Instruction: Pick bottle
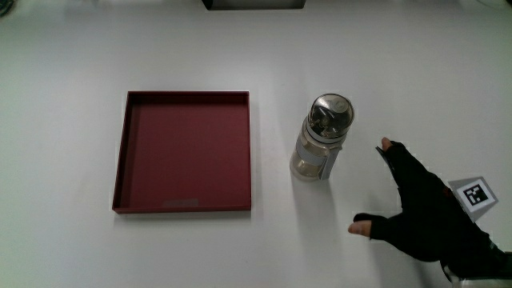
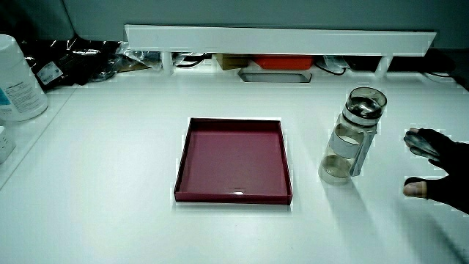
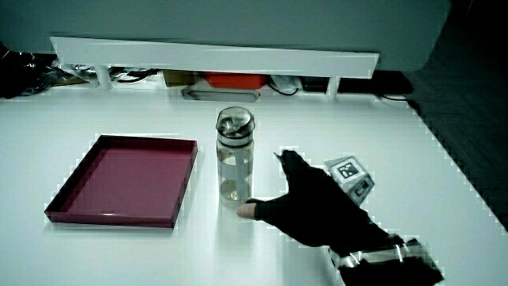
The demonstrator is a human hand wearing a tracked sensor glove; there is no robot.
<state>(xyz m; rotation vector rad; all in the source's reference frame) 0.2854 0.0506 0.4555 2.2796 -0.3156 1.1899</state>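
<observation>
A clear bottle (image 1: 322,138) with a grey lid stands upright on the white table, beside a dark red tray (image 1: 122,152); both side views show the bottle (image 2: 352,136) (image 3: 236,156). The hand (image 1: 416,204) in its black glove sits just beside the bottle, a little nearer to the person. Its thumb and fingers are spread wide toward the bottle and hold nothing. In a side view the hand (image 3: 305,199) has its thumb tip close to the bottle's base, apart from it. A side view shows only the fingertips of the hand (image 2: 432,165).
The shallow red tray (image 2: 179,172) (image 3: 59,202) holds nothing. A low white partition (image 2: 278,38) (image 3: 214,52) runs along the table's edge farthest from the person, with cluttered items under it. A white container (image 2: 16,77) stands at the table's corner.
</observation>
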